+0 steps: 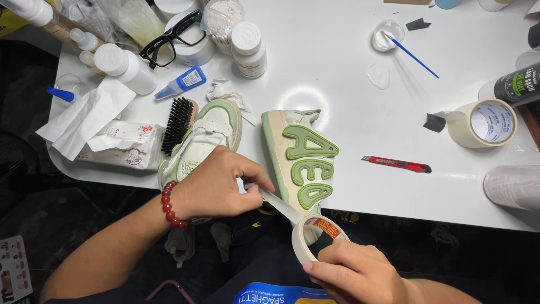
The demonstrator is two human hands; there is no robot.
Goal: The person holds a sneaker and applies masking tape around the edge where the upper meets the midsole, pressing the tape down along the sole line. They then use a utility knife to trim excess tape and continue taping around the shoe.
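Right now your left hand (216, 183) pinches the free end of cream masking tape (279, 204) beside the green-lettered white sneaker (301, 155), the strip running down-right to the roll (315, 235) gripped by your right hand (357, 276).

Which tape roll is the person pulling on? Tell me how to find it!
Start at the white table, then look down past its near edge, below the green-lettered shoe. The small tape roll sits in the right hand, its strip pulled by the left hand. The bigger roll lies alone on the table.
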